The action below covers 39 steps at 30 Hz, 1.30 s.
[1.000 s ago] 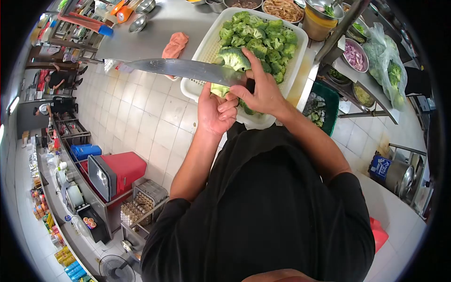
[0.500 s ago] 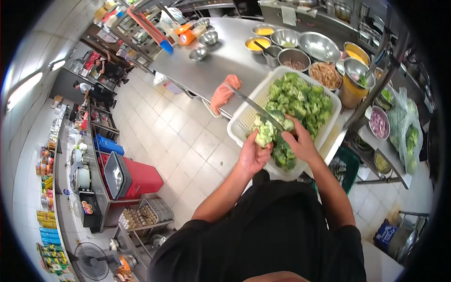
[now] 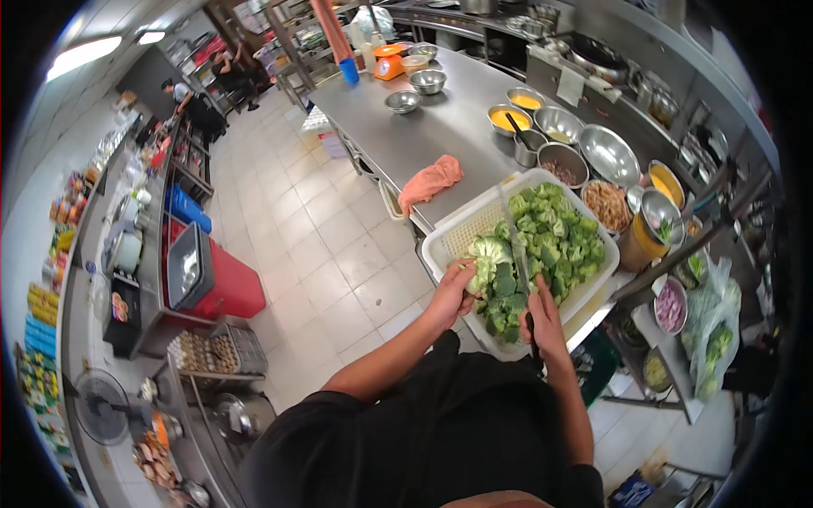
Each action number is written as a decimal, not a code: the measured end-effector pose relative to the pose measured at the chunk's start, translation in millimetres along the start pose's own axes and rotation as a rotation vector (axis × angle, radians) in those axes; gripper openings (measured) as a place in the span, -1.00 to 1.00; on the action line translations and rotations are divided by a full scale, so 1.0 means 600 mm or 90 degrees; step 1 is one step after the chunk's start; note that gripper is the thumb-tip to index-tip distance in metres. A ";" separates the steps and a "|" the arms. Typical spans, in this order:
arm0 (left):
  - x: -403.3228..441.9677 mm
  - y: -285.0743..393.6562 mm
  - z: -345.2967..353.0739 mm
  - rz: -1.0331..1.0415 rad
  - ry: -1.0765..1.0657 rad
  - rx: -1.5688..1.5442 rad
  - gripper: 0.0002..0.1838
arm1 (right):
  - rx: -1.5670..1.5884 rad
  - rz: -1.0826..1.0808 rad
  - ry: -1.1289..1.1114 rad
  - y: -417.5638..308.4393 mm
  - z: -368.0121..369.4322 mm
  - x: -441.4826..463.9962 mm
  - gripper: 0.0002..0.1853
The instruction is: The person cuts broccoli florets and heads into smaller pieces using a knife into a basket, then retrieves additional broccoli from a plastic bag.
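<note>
A large white basket sits at the table's near corner, filled with cut broccoli florets. Over its left part, my left hand is closed on a bigger broccoli head, pale stem side showing. My right hand grips the dark handle of a long knife. The blade points away from me, beside the right edge of the broccoli head and above the florets. Whether the blade touches the head cannot be told.
A pink cloth lies left of the basket on the steel table. Metal bowls and a bowl of shredded food stand behind it. A red bin is at left. Two people are far off at upper left.
The knife has swung from lying across the broccoli head to pointing forward beside it. My hands have moved apart. The camera view has shifted, showing more of the table.
</note>
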State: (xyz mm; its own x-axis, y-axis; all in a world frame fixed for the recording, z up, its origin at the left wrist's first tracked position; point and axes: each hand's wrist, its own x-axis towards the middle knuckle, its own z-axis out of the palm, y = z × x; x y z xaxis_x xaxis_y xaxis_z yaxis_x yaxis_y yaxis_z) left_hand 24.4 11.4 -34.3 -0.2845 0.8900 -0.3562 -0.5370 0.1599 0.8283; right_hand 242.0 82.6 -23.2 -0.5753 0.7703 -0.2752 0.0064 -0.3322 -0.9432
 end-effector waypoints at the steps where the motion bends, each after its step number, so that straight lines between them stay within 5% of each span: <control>1: 0.000 0.004 -0.003 0.001 0.013 0.023 -0.66 | 0.055 0.040 0.010 0.002 0.001 -0.001 -0.31; 5: 0.015 -0.008 -0.033 0.096 0.059 0.155 -0.62 | 0.139 0.203 -0.009 0.061 -0.049 0.035 -0.25; 9: 0.073 -0.069 -0.083 0.363 0.060 0.250 -0.61 | 0.190 0.224 -0.022 0.038 -0.044 0.025 -0.30; 12: 0.004 0.004 -0.062 0.176 0.064 0.336 -0.58 | 0.192 0.128 0.061 0.049 -0.034 0.028 -0.48; 13: 0.023 -0.017 -0.071 0.251 0.060 0.351 -0.55 | 0.221 0.131 0.062 0.041 -0.029 0.019 -0.63; 17: 0.035 -0.048 -0.081 0.317 0.041 0.383 -0.52 | 0.230 0.099 0.067 0.041 -0.026 0.013 -0.45; 20: 0.008 -0.008 -0.080 0.219 -0.003 0.387 -0.51 | 0.217 0.045 0.074 0.051 -0.030 0.015 -0.45; 25: 0.026 -0.019 -0.094 0.284 -0.041 0.333 -0.52 | 0.183 0.011 0.097 0.048 -0.011 0.009 -0.40; 39: 0.027 0.021 -0.117 0.130 -0.190 0.296 -0.46 | 0.290 -0.095 0.052 0.067 -0.030 0.008 -0.50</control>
State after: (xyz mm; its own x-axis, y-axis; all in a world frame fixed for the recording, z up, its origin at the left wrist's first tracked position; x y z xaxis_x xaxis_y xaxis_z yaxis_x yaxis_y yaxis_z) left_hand -42.5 -2.3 -59.7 -0.0730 0.9934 -0.0882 -0.0717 0.0830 0.9940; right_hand 254.2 82.6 -65.6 -0.4762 0.8620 -0.1738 -0.4409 -0.4051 -0.8009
